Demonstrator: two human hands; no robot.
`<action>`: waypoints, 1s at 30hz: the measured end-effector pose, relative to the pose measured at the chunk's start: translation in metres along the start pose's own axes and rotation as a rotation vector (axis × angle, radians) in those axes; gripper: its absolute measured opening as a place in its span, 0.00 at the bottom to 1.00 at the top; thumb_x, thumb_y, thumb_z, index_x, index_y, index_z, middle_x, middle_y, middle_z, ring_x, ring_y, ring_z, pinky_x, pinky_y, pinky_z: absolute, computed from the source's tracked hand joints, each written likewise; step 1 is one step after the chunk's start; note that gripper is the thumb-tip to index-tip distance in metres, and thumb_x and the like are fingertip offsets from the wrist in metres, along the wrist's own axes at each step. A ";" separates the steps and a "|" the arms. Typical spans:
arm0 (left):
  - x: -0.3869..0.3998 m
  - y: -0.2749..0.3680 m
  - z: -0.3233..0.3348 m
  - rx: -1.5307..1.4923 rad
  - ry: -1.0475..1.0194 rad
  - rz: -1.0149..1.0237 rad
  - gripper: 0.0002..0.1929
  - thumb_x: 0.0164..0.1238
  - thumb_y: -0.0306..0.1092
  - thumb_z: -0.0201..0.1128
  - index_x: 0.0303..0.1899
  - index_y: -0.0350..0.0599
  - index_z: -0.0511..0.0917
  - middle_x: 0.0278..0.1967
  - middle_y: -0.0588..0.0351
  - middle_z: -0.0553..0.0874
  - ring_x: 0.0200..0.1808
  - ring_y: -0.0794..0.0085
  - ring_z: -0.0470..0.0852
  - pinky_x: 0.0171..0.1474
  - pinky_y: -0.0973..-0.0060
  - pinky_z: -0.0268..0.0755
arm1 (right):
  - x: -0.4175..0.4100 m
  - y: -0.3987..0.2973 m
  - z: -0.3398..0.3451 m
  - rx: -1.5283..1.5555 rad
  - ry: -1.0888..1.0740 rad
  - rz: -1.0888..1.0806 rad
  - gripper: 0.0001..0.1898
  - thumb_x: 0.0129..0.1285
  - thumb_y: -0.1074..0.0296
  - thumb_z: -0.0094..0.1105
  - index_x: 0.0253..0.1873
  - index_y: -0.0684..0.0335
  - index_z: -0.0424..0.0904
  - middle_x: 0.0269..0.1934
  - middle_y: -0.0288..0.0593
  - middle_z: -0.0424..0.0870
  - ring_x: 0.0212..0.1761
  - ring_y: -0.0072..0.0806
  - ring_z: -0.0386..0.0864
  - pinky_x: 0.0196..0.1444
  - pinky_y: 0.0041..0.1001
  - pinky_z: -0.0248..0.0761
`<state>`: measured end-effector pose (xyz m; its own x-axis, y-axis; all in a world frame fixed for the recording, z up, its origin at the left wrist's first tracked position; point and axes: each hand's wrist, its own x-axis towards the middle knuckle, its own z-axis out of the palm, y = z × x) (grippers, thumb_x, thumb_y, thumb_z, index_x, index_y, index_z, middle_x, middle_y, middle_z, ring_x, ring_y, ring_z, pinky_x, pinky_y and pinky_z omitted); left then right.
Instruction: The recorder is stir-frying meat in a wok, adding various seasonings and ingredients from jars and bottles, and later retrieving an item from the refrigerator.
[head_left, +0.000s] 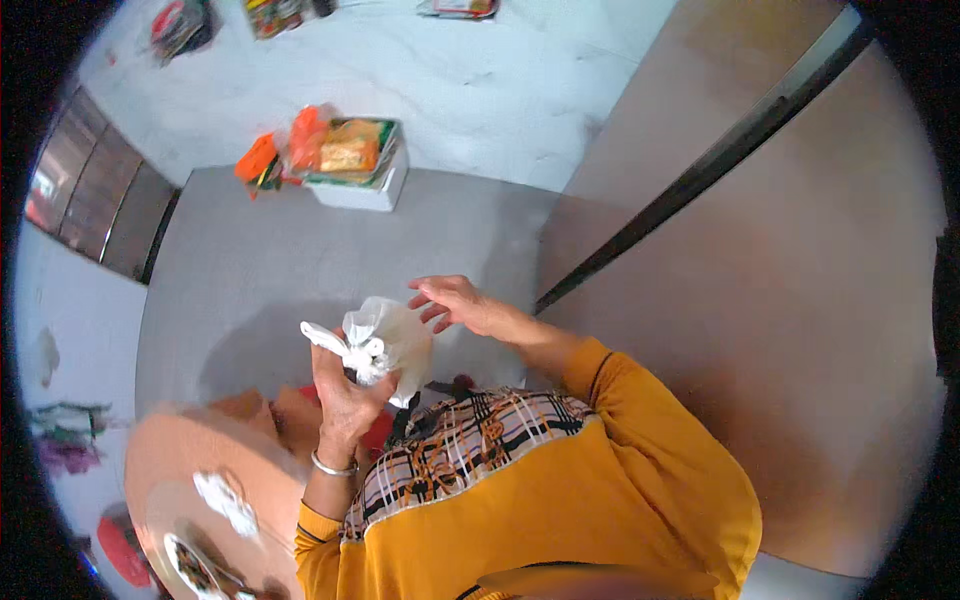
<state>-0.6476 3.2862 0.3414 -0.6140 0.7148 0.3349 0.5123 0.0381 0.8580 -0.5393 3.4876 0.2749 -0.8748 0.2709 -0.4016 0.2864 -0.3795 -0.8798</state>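
Note:
A knotted white plastic bag (405, 349) rests in my left hand (349, 397), its tied handles standing up between thumb and fingers. What the bag contains cannot be made out. Just to the bag's right, my right hand (457, 300) hovers with its fingers spread, holding nothing. A silver bangle (335, 468) circles my left wrist. Both hands are in front of my body, over the grey floor (300, 247).
A round wooden table (172, 450) at lower left bears a dish of food (187, 566) and a crumpled white bag (225, 504). By the marbled wall (480, 90) stands a white box (360, 196) topped with packages. A large brown panelled surface (750, 300) rises at right.

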 end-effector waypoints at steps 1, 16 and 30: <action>0.020 -0.002 0.010 -0.070 -0.022 -0.021 0.27 0.31 0.28 0.69 0.42 0.34 0.71 0.39 0.47 0.72 0.41 0.57 0.72 0.46 0.65 0.66 | 0.002 -0.015 -0.024 -0.099 0.115 -0.019 0.22 0.63 0.54 0.49 0.56 0.61 0.70 0.47 0.39 0.76 0.39 0.29 0.76 0.35 0.30 0.73; 0.091 -0.023 -0.035 -0.118 -0.883 0.412 0.31 0.33 0.34 0.70 0.46 0.37 0.70 0.44 0.45 0.72 0.46 0.53 0.72 0.50 0.62 0.66 | -0.212 -0.023 0.048 -1.480 1.361 0.216 0.09 0.53 0.63 0.56 0.34 0.62 0.77 0.30 0.48 0.77 0.38 0.43 0.75 0.42 0.40 0.68; 0.136 -0.026 -0.013 -0.249 -1.246 0.591 0.29 0.34 0.42 0.69 0.45 0.44 0.74 0.40 0.47 0.74 0.45 0.54 0.71 0.48 0.63 0.66 | -0.259 -0.045 0.082 -1.544 1.040 1.287 0.10 0.51 0.62 0.54 0.35 0.58 0.82 0.33 0.43 0.82 0.41 0.36 0.78 0.47 0.37 0.64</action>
<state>-0.7525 3.3730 0.3698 0.6495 0.7287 0.2172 0.3056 -0.5117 0.8030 -0.3580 3.3616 0.4390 0.2558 0.9377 -0.2349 0.7866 -0.0606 0.6145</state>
